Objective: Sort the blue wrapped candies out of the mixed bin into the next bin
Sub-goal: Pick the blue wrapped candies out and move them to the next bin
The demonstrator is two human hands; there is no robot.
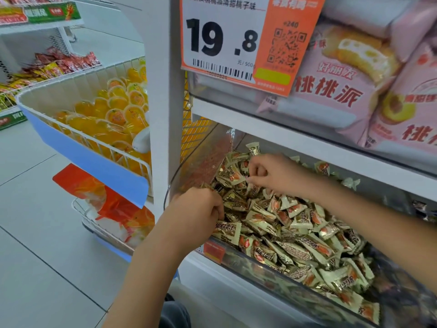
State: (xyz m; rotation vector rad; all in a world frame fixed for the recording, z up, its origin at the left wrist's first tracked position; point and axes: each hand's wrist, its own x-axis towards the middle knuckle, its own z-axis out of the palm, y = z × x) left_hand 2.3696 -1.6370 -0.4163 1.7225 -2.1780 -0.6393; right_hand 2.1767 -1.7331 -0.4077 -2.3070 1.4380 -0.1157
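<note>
Head view: both hands, left hand (201,209) and right hand (272,174), fingers curled into cream-wrapped candies (295,233) in the mixed bin (260,266), contents unclear; no blue candy visible, progress undeterminable.

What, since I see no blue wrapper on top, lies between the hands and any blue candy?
No blue wrapper shows. Left hand and right hand dig among cream-and-gold candies heaped in the clear bin; any blue one would probably sit beneath that layer.
</note>
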